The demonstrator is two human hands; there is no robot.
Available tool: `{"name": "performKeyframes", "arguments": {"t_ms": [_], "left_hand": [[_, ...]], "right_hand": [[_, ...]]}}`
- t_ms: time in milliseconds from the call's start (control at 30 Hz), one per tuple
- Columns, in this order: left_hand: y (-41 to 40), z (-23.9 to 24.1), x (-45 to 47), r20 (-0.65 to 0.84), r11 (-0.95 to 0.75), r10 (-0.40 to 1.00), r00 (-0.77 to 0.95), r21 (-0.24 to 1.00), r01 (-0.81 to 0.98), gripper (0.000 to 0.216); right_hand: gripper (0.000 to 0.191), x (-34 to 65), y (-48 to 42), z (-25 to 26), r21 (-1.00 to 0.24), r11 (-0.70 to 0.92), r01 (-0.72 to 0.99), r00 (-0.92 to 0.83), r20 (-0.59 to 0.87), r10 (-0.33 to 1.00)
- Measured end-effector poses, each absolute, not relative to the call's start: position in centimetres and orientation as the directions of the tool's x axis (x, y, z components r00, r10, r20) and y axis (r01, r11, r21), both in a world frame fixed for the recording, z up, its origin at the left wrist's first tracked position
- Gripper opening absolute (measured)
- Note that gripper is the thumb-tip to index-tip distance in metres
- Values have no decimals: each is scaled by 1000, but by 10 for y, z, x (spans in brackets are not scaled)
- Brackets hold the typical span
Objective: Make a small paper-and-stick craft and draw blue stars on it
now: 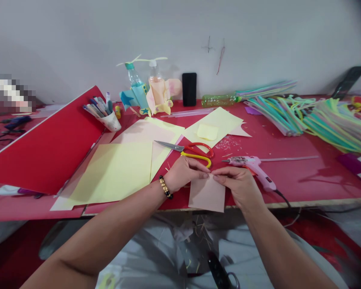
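A small pale pink piece of paper (207,196) hangs at the table's front edge, pinched along its top by both hands. My left hand (184,173), with a bead bracelet on its wrist, grips the upper edge between thumb and fingers. Close beside it, my right hand (242,185) pinches the same edge near the right corner. Just beyond the left hand lie scissors (180,148) with one red and one yellow handle loop. A pink glue gun (254,164) rests on its side behind the right hand, a glue stick in its back end.
Yellow sheets (117,170) cover the table's left, beside a propped red board (54,148) and a cup of pens (110,121). Bottle models (156,90) and a black phone (189,89) stand against the wall. Coloured strips (288,112) and a green bottle (218,100) lie right.
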State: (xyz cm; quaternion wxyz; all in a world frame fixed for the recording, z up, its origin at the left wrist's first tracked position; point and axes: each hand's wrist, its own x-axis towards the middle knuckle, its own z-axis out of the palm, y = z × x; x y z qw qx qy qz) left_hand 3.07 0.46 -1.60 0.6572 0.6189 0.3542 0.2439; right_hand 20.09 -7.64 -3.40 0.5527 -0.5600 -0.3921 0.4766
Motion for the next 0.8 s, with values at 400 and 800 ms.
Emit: {"name": "performKeyframes", "arguments": {"t_ms": [400, 800], "left_hand": [[8, -19, 28, -128, -8, 773, 621, 977, 212, 25], [13, -15, 25, -148, 9, 763, 629, 976, 219, 25]], "right_hand": [[18, 200, -78, -31, -991, -113, 65, 181, -100, 978], [19, 201, -77, -33, -993, -96, 66, 176, -83, 981]]}}
